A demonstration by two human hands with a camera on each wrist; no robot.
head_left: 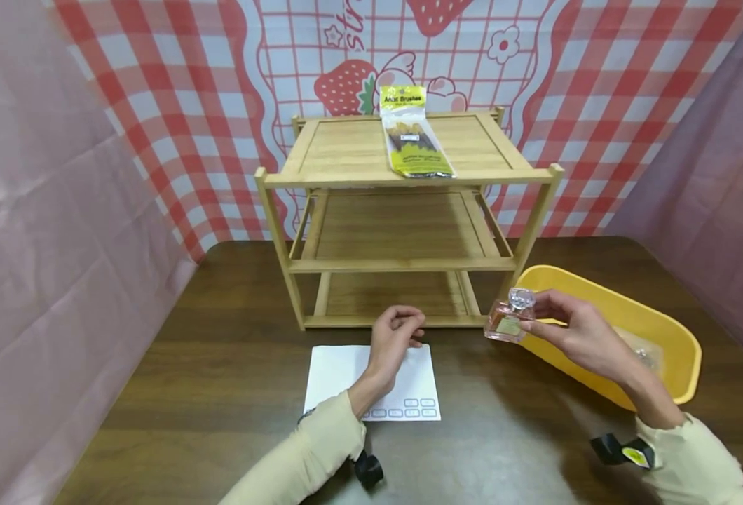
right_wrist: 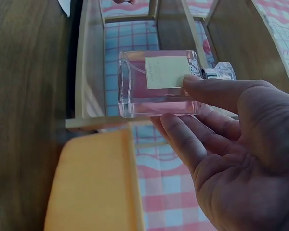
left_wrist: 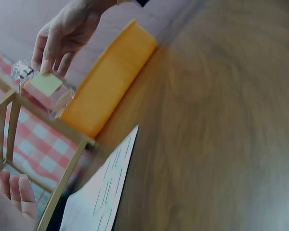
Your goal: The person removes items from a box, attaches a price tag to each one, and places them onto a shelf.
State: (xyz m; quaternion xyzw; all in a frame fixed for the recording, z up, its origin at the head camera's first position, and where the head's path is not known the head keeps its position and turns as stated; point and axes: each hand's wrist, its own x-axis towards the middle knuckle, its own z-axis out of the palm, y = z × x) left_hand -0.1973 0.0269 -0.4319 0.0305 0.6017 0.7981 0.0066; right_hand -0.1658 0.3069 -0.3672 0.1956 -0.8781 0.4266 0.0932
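Observation:
My right hand (head_left: 582, 333) pinches a perfume bottle (head_left: 506, 321) between thumb and fingers, near the front right of the wooden rack. In the right wrist view the perfume bottle (right_wrist: 159, 83) has pink liquid, a pale label and a faceted clear cap, and it lies on its side in that view, with the thumb on the label's edge. My left hand (head_left: 397, 340) hovers over a white sheet (head_left: 340, 372) printed with small boxes; its fingers are loosely curled and nothing shows in them. Only the fingers and part of the palm of this left hand (left_wrist: 14, 197) appear in the left wrist view.
A three-tier wooden rack (head_left: 409, 181) stands at the back of the table (head_left: 220, 365). On its top shelf lies a packet of artist brushes (head_left: 412, 137). To the right sits a yellow bin (head_left: 680, 344) holding a clear plastic packet (head_left: 643, 351). Checked cloth hangs behind.

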